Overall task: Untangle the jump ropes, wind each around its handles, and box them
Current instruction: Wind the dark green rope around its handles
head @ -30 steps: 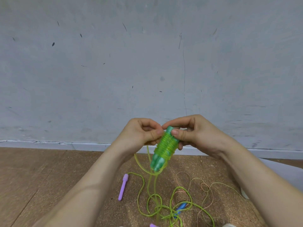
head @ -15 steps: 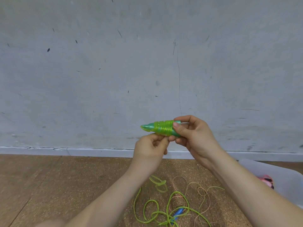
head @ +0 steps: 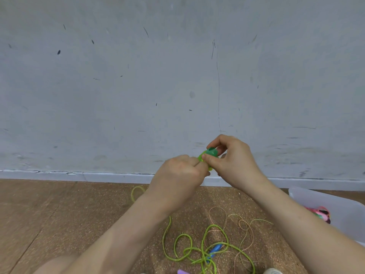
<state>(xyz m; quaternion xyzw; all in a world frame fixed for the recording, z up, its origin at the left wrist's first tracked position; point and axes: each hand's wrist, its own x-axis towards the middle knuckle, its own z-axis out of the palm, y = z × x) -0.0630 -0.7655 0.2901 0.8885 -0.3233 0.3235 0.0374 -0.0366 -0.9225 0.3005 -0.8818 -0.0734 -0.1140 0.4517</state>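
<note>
- Head view: both hands meet at mid-frame, in front of the grey wall (head: 177,76).
- The right hand (head: 231,161) pinches the green handles (head: 211,152), thumb below and forefinger arched over the top end.
- The left hand (head: 177,173) is curled tight against the handles' lower end; I cannot tell what its fingers hold.
- The green rope (head: 185,252) lies in loose loops on the cork floor (head: 59,214), bottom centre.
- It is tangled with a speckled pink cord (head: 243,224) and a blue handle (head: 214,250).
- A purple handle (head: 182,271) peeks in at the bottom edge.
- At lower right, a clear box (head: 335,206) holds a pink bundle (head: 320,212).
</note>
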